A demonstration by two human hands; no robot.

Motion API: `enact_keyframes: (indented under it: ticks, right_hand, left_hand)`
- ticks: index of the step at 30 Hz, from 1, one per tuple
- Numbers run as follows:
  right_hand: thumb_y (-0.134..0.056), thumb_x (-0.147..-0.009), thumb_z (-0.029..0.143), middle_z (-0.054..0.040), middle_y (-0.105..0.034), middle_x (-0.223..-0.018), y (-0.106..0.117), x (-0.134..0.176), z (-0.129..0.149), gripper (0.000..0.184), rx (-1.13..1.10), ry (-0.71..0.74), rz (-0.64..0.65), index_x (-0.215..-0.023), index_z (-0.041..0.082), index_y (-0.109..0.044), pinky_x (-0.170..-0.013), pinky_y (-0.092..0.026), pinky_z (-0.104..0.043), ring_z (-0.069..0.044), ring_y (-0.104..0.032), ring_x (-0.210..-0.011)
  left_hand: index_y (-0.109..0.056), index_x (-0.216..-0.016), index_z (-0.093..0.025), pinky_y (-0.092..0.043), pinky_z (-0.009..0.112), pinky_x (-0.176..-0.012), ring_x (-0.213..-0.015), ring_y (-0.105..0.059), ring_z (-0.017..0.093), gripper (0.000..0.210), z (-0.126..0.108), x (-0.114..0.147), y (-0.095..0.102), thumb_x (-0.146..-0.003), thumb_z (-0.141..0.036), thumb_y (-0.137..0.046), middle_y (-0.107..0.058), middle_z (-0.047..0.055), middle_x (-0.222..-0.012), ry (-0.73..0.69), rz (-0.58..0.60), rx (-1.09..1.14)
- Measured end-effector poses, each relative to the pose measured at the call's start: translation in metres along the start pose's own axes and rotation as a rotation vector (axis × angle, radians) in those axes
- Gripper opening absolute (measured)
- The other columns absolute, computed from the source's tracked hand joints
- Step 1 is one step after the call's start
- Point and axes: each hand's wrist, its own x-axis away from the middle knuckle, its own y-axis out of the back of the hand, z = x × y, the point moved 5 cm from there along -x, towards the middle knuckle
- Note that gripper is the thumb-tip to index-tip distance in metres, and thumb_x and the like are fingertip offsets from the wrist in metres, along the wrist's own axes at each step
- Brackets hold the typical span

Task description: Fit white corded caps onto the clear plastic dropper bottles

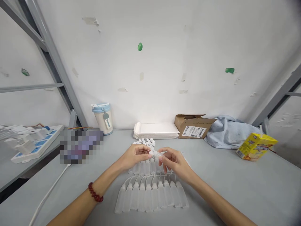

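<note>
My left hand point(136, 155), with a dark red bead bracelet point(95, 193) on the wrist, pinches a small white cap point(151, 153) at the neck of a translucent squeeze bottle. That bottle point(158, 155) lies tilted between the fingers of my right hand point(175, 160), which partly hide it. Below my hands, a front row of translucent bottles point(148, 197) lies side by side, with thin curved tubes at their tops. A second row of bottles point(142, 168) lies behind it, partly covered by my right hand. Just beyond my fingers is a pile of white caps point(147, 142).
A stack of white trays or envelopes point(156, 128), an open cardboard box point(195, 127), and a bluish cloth point(229, 131) line the wall. The yellow drink carton point(256, 147) stands right. Left are a lidded cup point(103, 119), a pixelated device point(82, 146), and a power strip point(42, 142).
</note>
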Motion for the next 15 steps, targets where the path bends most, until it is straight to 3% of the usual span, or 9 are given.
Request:
enact_keyframes:
  ticks: [9, 15]
  right_hand:
    - [-0.048, -0.085, 0.040, 0.0041, -0.054, -0.066, -0.008, 0.006, 0.006, 0.025, 0.000, -0.011, 0.104, -0.100, 0.020, -0.050, -0.046, -0.034, -0.019, -0.007, -0.044, -0.047]
    - [-0.041, -0.088, 0.043, 0.0079, -0.036, -0.057, -0.012, 0.011, 0.012, 0.023, -0.031, -0.008, 0.120, -0.097, 0.022, -0.043, -0.047, -0.024, -0.019, -0.008, -0.032, -0.051]
  left_hand:
    - [-0.064, -0.070, -0.015, -0.038, 0.023, -0.063, -0.063, -0.048, 0.012, 0.025, -0.010, 0.007, -0.004, -0.079, -0.037, -0.056, -0.055, -0.001, -0.063, -0.013, 0.027, -0.032]
    - [-0.057, -0.053, -0.015, -0.040, 0.024, -0.062, -0.062, -0.051, 0.013, 0.033, -0.010, 0.011, -0.008, -0.079, -0.037, -0.056, -0.051, -0.001, -0.053, 0.027, 0.054, 0.022]
